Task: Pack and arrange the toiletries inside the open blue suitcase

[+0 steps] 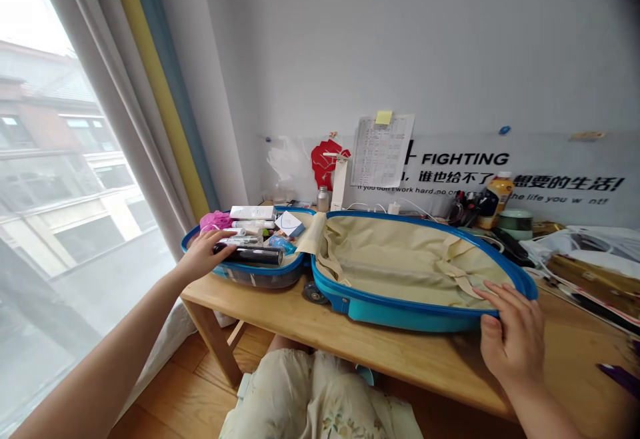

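Note:
A blue suitcase lies opened out on the table, its two halves side by side. Small items fill the left half: a black cylinder, a pink mesh puff, a long white box, a white-and-blue box and several tubes. Over these items rests my left hand, fingers stretched out, the thumb against the black cylinder's near end. The right half shows beige lining and straps. My right hand grips its near right rim, fingers over the edge and thumb outside.
The wooden table runs along the wall. Behind the suitcase stand a white lamp and a small bottle. Rightward are an orange-labelled bottle, a green jar and a gold-brown package. Curtains hang left.

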The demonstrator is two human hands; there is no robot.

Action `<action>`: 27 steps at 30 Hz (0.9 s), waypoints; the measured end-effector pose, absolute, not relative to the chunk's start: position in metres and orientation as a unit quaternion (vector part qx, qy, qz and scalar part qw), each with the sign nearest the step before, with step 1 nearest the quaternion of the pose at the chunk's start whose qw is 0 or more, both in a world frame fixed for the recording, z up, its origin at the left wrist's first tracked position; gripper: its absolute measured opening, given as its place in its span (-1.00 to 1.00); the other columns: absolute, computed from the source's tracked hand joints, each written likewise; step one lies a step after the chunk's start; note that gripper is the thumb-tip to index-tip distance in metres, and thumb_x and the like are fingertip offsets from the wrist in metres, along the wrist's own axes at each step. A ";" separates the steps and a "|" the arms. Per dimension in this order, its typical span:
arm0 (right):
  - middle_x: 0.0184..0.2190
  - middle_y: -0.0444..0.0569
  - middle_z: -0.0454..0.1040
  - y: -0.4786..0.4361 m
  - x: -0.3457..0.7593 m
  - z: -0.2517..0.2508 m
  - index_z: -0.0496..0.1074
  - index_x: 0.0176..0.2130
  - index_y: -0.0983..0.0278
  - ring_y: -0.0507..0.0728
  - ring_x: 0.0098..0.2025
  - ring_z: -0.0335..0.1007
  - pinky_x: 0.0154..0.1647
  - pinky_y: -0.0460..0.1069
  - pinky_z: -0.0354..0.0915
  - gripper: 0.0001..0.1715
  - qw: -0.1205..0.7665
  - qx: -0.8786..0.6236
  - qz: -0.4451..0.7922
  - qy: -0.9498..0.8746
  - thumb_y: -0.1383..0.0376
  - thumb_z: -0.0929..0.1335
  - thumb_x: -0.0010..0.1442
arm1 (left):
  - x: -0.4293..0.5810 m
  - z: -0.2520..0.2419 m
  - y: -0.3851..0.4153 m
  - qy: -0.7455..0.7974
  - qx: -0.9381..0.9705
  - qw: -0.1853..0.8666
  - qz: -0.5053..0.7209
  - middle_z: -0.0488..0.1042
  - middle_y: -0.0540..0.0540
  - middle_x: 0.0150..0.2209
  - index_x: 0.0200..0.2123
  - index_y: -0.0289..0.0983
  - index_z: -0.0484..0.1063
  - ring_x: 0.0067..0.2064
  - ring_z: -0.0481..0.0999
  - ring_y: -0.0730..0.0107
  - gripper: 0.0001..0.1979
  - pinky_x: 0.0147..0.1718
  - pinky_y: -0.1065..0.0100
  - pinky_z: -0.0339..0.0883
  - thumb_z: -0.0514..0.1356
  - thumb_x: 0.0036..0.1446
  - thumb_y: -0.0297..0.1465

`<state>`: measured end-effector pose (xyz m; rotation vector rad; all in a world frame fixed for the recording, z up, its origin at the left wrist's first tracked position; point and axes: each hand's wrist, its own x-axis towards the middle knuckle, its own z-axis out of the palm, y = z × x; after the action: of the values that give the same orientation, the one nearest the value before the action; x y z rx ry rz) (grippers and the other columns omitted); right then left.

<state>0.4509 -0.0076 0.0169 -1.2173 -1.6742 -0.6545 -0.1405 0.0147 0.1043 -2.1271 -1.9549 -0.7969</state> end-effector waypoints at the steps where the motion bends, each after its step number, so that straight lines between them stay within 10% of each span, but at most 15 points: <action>1: -0.01 0.15 0.47 -0.008 0.450 0.017 0.35 0.03 0.11 0.41 0.17 0.32 0.22 0.32 0.12 -0.63 0.472 -0.493 -0.268 -0.681 0.20 0.13 0.30 | -0.136 0.111 0.021 -0.637 -0.733 0.035 -0.235 0.51 -0.21 0.03 0.04 -0.20 0.47 0.09 0.43 0.01 -0.33 0.13 0.03 0.25 0.01 0.10 0.14; 9: -0.05 0.15 0.49 -0.009 0.445 0.017 0.39 -0.05 0.19 0.35 0.15 0.34 0.21 0.31 0.14 -0.57 0.489 -0.490 -0.268 -0.670 0.12 0.09 0.33 | -0.108 0.152 0.050 -0.588 -0.798 -0.120 -0.044 0.58 -0.22 -0.06 -0.08 -0.24 0.55 -0.04 0.54 -0.01 -0.34 -0.04 0.14 0.40 0.28 -0.21 0.04; 18: 0.00 0.15 0.47 -0.012 0.446 0.016 0.41 -0.03 0.21 0.32 0.20 0.30 0.25 0.30 0.12 -0.54 0.485 -0.495 -0.256 -0.674 0.11 0.09 0.34 | -0.020 0.216 0.051 -0.508 -0.820 -0.150 -0.218 0.53 -0.17 -0.13 0.07 -0.33 0.36 -0.13 0.50 0.09 -0.23 -0.12 0.11 0.40 0.07 0.06 0.19; 27: 0.13 0.19 0.40 -0.016 0.442 0.012 0.36 0.11 0.26 0.35 0.34 0.12 0.25 0.34 0.15 -0.53 0.516 -0.476 -0.245 -0.669 0.14 0.14 0.36 | 0.148 0.184 0.057 -0.394 -0.907 -0.145 -0.013 0.45 -0.17 0.13 0.17 -0.22 0.27 0.06 0.47 0.16 -0.39 -0.01 0.28 0.30 0.15 0.15 0.01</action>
<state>0.4421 -0.0160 0.0120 -1.1434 -1.6071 -0.5884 0.1481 0.0574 0.1841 -3.1473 -1.3672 -0.0447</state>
